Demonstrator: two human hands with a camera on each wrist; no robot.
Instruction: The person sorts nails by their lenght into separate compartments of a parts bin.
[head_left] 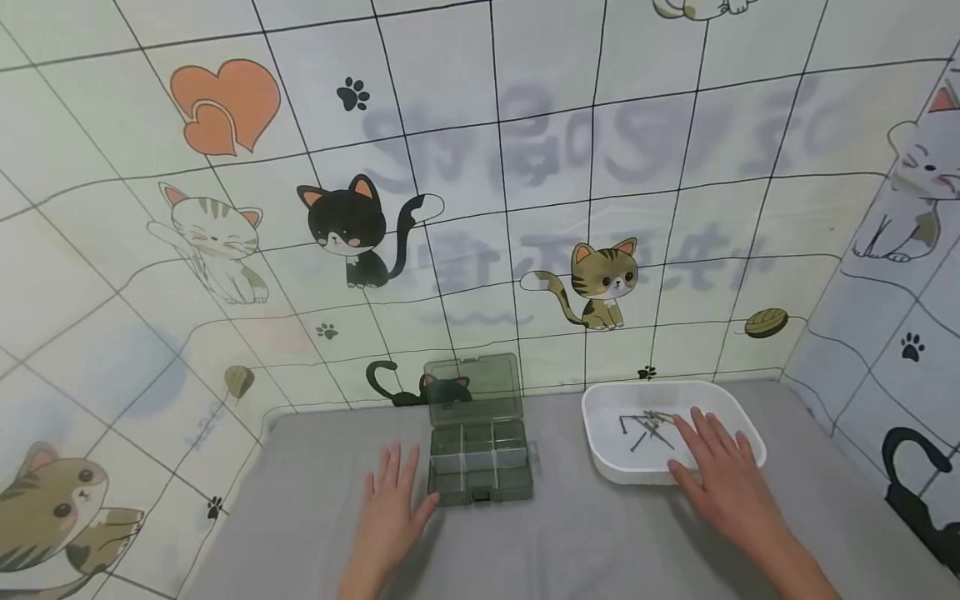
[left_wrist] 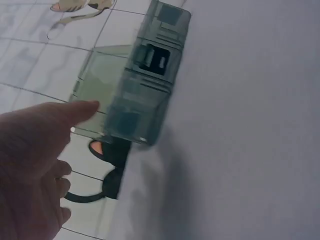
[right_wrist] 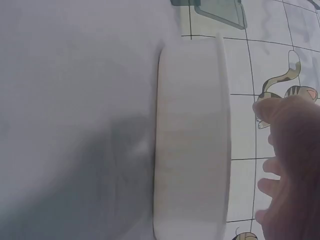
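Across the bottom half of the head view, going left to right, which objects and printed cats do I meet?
Tabby cat print, open translucent green compartment box, white plastic tray holding nails or screws, black cat print.

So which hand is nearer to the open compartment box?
The left. The left hand is beside the compartment box, at its near left corner; the right hand is farther away, to the box's right, partly above the white tray.

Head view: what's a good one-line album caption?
Left hand beside an open divided box, right hand above a white tray of metal fasteners, before a cat-print backdrop.
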